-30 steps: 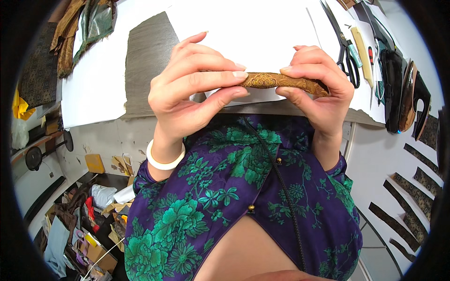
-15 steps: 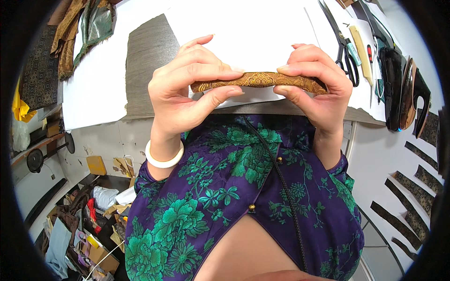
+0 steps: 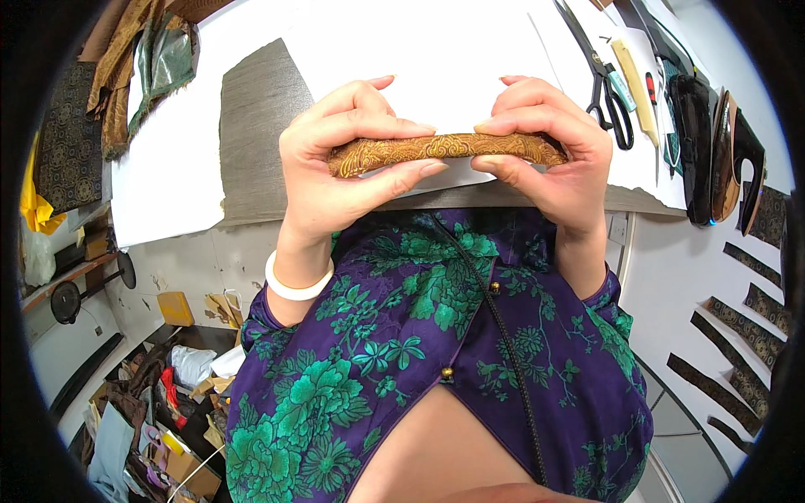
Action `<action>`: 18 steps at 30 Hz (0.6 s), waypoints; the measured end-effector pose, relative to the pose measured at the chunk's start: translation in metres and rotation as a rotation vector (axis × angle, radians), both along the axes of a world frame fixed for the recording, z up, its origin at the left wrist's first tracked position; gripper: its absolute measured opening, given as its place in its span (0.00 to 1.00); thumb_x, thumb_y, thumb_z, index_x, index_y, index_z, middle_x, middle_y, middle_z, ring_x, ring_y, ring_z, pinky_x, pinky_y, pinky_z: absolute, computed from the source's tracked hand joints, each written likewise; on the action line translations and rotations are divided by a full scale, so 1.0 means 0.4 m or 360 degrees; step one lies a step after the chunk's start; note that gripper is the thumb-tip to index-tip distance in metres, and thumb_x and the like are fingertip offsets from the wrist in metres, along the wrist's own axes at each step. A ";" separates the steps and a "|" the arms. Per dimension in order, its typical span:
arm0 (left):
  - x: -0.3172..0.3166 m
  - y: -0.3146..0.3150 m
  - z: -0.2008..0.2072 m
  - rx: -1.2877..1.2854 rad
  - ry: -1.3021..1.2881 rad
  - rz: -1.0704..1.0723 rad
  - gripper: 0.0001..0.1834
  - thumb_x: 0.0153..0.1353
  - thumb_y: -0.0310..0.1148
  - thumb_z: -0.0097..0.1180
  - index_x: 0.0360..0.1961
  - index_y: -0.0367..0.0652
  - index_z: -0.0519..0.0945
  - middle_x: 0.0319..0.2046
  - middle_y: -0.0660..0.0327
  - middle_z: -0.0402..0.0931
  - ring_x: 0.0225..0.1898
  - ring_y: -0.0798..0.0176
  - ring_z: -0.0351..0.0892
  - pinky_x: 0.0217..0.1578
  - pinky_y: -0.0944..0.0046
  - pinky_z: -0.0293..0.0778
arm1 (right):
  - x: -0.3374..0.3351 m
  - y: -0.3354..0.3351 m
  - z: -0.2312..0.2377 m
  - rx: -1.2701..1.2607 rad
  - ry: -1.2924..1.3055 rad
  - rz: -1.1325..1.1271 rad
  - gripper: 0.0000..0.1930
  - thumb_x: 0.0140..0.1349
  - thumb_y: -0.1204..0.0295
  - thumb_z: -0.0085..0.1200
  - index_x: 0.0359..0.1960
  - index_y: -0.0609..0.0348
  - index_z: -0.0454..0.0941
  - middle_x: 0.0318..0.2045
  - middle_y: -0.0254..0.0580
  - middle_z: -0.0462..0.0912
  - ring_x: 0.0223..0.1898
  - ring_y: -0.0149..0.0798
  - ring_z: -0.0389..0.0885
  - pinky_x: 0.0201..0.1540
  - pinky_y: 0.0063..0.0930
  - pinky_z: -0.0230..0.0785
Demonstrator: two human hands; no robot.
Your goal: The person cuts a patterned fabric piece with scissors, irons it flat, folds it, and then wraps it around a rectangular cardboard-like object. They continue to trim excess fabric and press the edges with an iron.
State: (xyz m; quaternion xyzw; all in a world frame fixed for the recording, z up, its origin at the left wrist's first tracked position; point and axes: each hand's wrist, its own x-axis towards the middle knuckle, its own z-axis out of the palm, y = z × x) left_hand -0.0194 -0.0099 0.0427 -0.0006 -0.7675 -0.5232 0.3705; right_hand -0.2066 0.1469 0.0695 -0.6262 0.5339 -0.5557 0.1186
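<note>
A gold-brown brocade band [image 3: 451, 146], narrow and gently curved with a swirling raised pattern, is held level above the table edge. My left hand [image 3: 340, 151] pinches its left part, thumb below and index finger above. My right hand [image 3: 553, 138] grips the right part the same way, its other fingers curled behind. The stretch of band between my two thumbs is in plain sight, while its ends are partly covered by my palms. Whether it is hollow or solid I cannot tell. Beneath my hands lies a grey textured sheet [image 3: 260, 126] on the white tabletop [image 3: 163, 184].
Black-handled scissors [image 3: 597, 71], a cream strip-shaped tool [image 3: 636, 84] and dark curved glossy pieces [image 3: 725, 159] are at the right. Brocade scraps [image 3: 163, 67] hang at the far left. A cluttered bin of scraps [image 3: 159, 419] stands low left; patterned strips [image 3: 713, 394] lie at the lower right.
My left thumb and index have shifted slightly, and the band's middle looks straighter and smoother than before. The right hand has moved a little left. The whole view has shifted slightly.
</note>
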 end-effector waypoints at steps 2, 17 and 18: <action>-0.006 0.002 -0.024 0.0159 0.0069 -0.0055 0.16 0.43 0.21 0.74 0.37 0.39 0.87 0.30 0.60 0.81 0.37 0.61 0.80 0.63 0.37 0.68 | 0.000 0.001 0.001 0.0013 -0.0030 0.0012 0.15 0.44 0.80 0.75 0.36 0.63 0.86 0.33 0.40 0.84 0.36 0.34 0.82 0.38 0.25 0.74; -0.043 0.048 -0.048 0.0705 0.0302 -0.0216 0.19 0.47 0.23 0.76 0.41 0.35 0.83 0.35 0.53 0.87 0.43 0.57 0.88 0.63 0.43 0.72 | -0.005 -0.002 -0.004 -0.0007 -0.0036 0.0028 0.15 0.44 0.77 0.75 0.36 0.61 0.85 0.31 0.40 0.86 0.36 0.38 0.84 0.51 0.36 0.74; -0.043 0.049 -0.041 0.0688 0.0266 -0.0195 0.19 0.46 0.24 0.77 0.41 0.35 0.84 0.35 0.54 0.87 0.43 0.58 0.87 0.63 0.43 0.71 | -0.006 -0.002 -0.003 -0.0010 -0.0017 0.0026 0.15 0.44 0.77 0.75 0.36 0.61 0.85 0.31 0.40 0.86 0.36 0.39 0.84 0.52 0.38 0.73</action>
